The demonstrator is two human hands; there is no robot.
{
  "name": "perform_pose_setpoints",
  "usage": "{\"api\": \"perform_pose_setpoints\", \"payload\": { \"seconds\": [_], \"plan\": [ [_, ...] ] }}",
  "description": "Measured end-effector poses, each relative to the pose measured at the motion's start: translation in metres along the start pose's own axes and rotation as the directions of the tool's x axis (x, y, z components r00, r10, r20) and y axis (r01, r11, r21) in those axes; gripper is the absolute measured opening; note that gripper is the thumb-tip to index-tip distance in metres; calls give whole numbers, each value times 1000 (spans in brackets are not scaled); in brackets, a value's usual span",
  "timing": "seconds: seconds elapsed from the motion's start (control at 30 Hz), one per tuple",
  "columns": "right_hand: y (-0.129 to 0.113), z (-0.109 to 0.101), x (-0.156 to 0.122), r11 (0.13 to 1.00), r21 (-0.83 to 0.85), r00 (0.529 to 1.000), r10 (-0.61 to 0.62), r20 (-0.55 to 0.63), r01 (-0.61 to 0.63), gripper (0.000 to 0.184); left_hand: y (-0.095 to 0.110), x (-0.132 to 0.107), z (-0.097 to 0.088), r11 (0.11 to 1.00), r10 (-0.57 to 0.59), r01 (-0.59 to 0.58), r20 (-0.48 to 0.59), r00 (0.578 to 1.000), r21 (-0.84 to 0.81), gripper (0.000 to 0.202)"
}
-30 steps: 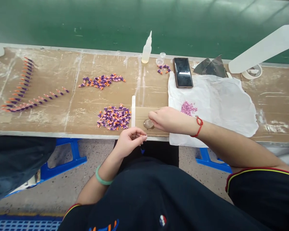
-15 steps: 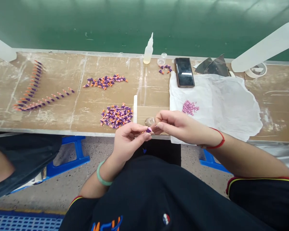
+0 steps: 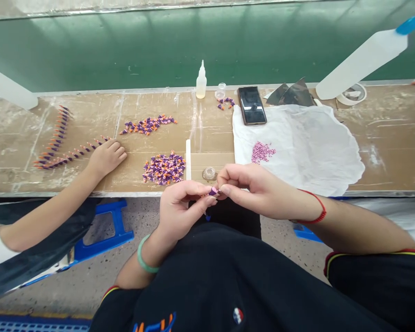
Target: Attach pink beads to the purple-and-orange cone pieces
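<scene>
My left hand [image 3: 178, 207] pinches a small purple-and-pink figurine [image 3: 213, 191] between thumb and fingertips, just in front of the table edge. My right hand [image 3: 263, 193] is closed in a pinch right at the figurine's right end; whatever lies between its fingertips is too small to make out. Behind my fingers sits a small clear round dish [image 3: 209, 173]. To the left is a pile of similar purple-and-orange figurines [image 3: 164, 168], beside a white strip [image 3: 188, 159]. Tiny pink pieces [image 3: 262, 152] lie scattered on a white cloth [image 3: 307, 147].
A co-worker's hand [image 3: 108, 157] rests by a row of figurines [image 3: 57, 133] at left. Further back are another figurine cluster [image 3: 148, 124], a squeeze bottle [image 3: 201, 83], a small clear cup [image 3: 221, 91], a phone [image 3: 251, 105] and a tape roll [image 3: 352, 94].
My right fingertips have come slightly closer to the figurine, still held in my left hand. A co-worker's arm has come in from the left over the table. The view has shifted.
</scene>
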State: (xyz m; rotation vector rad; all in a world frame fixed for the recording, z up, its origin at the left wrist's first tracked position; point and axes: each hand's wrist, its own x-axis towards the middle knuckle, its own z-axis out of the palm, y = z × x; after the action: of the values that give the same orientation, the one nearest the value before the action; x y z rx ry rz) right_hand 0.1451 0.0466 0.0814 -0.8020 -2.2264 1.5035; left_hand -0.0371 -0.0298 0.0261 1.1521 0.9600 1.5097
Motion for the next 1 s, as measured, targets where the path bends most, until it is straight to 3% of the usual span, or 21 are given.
{"api": "perform_pose_setpoints", "payload": {
  "seconds": [0.47,0.83,0.9,1.0],
  "plan": [
    [-1,2,-10,943,-308,990,-137,-26,122,16,6,-1,7,998,-63,63,-16,998,23,9],
    [3,9,-11,906,-396,977,-198,-77,152,15,4,1,8,995,-90,92,-33,995,46,13],
    [5,9,-12,905,-387,970,-228,-91,176,15,3,0,7,991,-58,60,-22,998,119,14],
    [6,11,-14,900,-369,948,-294,-124,231,11,6,0,4,937,138,-141,33,990,321,8]
  ]
}}
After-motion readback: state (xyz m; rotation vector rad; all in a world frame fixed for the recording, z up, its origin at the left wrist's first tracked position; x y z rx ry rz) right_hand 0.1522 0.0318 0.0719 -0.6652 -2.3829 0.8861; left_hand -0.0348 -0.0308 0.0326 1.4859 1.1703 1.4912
